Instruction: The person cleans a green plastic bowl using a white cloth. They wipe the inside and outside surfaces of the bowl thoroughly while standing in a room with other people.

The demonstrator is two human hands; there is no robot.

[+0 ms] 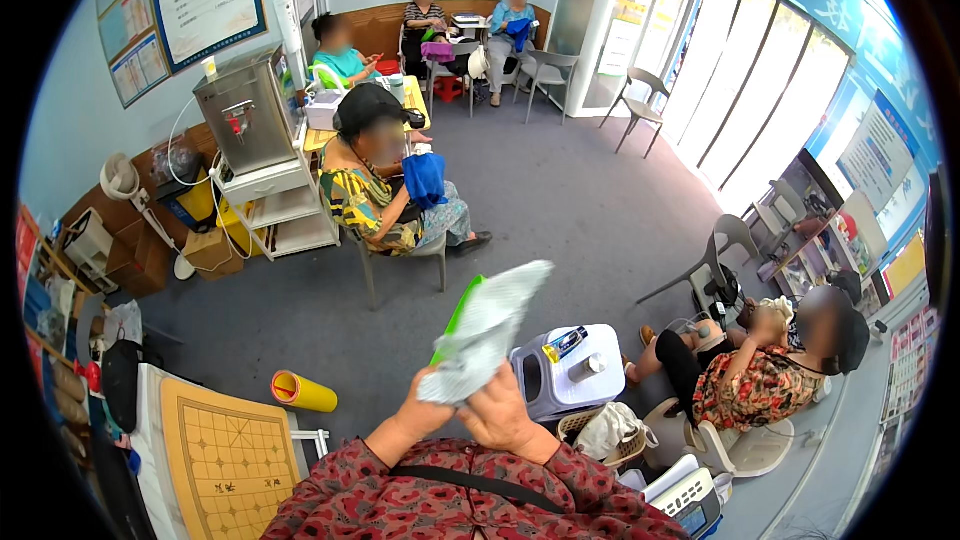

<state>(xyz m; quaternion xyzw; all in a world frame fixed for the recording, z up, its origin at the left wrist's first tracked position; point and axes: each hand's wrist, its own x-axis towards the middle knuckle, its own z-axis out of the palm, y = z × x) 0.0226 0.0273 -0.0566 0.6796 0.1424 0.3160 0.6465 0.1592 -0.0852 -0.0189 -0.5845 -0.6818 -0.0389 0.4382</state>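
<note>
Both of my hands meet in front of my chest, around a pale grey-white, wrinkled, textured piece of material [487, 330] that looks like cloth or soft wrap. My left hand [431, 409] grips its lower left edge, and my right hand [499, 405] has the lower right part, with fingers curled in. Behind the pale piece, a bright green strip [459, 315] shows along its left side; whether it is joined to it I cannot tell. The fingertips are partly hidden by the material. The piece stands upright, its top leaning to the right.
A plastic stool [609, 337] at right bears a tube [564, 345] and a lidded cylinder [587, 368]. Beside it stands a basket [637, 450]. A game board [225, 457] and yellow cylinder [307, 391] are at left. Several people sit around the room, one nearby at right [757, 382].
</note>
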